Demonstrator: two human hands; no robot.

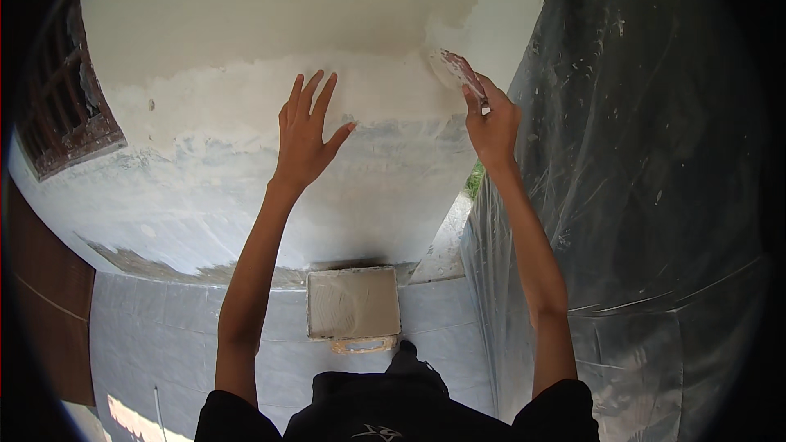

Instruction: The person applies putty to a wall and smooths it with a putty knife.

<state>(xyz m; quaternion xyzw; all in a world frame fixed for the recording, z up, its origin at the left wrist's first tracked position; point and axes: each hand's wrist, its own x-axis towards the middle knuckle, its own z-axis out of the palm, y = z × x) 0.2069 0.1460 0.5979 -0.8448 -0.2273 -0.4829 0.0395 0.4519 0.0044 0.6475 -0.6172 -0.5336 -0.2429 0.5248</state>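
In front of me rises a wall with a damp beige coat above and a paler, patchy white band below. My right hand is closed around a white-smeared putty scraper, its edge against the wall near the right corner. My left hand is open with fingers spread, at the wall's pale band; I cannot tell whether the fingertips touch it. On the floor at the wall's foot lies a rectangular tray of smooth beige paste, with a tan handle-like piece at its near edge.
Clear plastic sheeting hangs along the right side down to the floor. A brown barred window frame is set in the wall at left, above a brown panel. Grey sheeting or tiles cover the floor.
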